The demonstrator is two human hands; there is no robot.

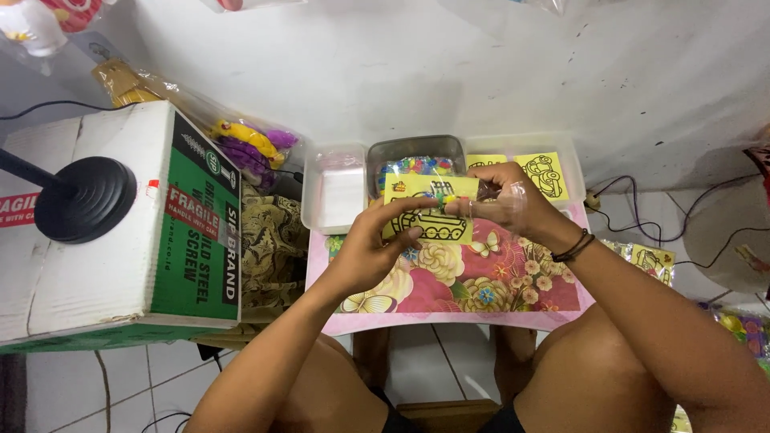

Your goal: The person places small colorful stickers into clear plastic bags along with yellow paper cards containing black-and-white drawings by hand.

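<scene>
yellow card [429, 210] | pinched between left hand [370, 252] and right hand [501, 200] (over floral tray [513, 289])

Two bare hands show: the left hand [370, 248] and the right hand [505, 196]. Three shallow plastic trays stand in a row: one white [337, 192], one grey [417, 151], one clear [571, 156]. Two yellow line-drawing cards are visible: one held [429, 208], one in the clear tray [544, 175]. One green-and-white cardboard box [104, 240] sits alongside.

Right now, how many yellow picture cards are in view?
4, maybe more hidden. One card with a tank outline is held by both hands. Two lie in the right-hand clear tray: a car card and another mostly covered. One packaged card lies right of the floral mat.
</scene>
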